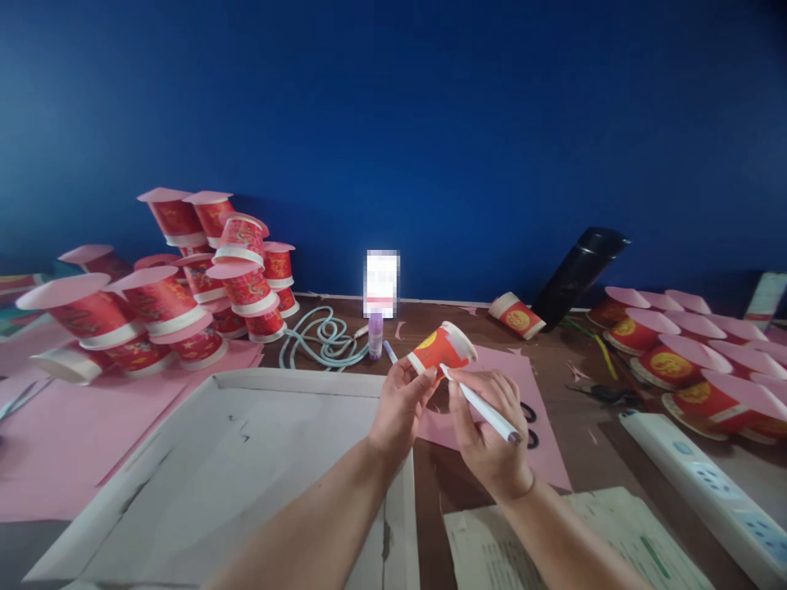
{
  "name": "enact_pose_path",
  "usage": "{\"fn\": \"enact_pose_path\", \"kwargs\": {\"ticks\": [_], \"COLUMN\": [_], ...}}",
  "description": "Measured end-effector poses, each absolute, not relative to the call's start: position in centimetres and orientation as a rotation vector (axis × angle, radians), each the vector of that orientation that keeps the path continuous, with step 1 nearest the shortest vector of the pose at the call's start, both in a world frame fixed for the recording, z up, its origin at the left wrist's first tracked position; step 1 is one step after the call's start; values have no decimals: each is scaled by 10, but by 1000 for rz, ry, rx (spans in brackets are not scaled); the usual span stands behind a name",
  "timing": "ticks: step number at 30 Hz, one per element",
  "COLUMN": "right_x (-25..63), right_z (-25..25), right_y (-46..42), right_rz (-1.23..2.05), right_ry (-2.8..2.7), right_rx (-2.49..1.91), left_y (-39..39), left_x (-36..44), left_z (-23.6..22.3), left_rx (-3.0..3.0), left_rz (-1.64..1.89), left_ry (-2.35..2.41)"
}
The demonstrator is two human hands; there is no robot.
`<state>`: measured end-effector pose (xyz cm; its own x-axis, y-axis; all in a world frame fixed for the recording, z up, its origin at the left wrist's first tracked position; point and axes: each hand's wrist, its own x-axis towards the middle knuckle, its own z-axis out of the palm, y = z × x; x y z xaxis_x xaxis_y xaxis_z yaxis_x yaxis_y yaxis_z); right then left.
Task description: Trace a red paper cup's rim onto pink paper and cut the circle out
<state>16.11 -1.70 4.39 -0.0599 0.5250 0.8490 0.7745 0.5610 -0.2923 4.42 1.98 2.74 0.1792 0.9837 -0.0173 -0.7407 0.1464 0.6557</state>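
Near the centre of the frame, left fingers (422,384) clamp the cup (443,344), right fingers (461,415) the pen (490,415); better keep the cup steady and press lightly.

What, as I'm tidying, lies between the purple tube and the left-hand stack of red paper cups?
A loosely coiled pale-blue cable, in the head view.

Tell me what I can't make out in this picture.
All in the head view:
White rectangle: content, masked by pixelation.
Red-and-white paper cup: lower side, partly behind the left hand.
Round black loops: what they join, hidden by the right hand.
Pale printed paper sheet: wording, too blurred to read.
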Motion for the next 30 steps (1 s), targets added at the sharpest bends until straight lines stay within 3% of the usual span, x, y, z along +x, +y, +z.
{"fn": "enact_pose_path", "kwargs": {"ticks": [30], "right_x": [162], "right_z": [44], "right_y": [-18], "right_rz": [-302], "right_ry": [-1714], "right_rx": [-1118], "left_y": [20], "left_x": [43], "left_z": [26], "left_rx": [574], "left_rz": [1316], "left_ry": [541]}}
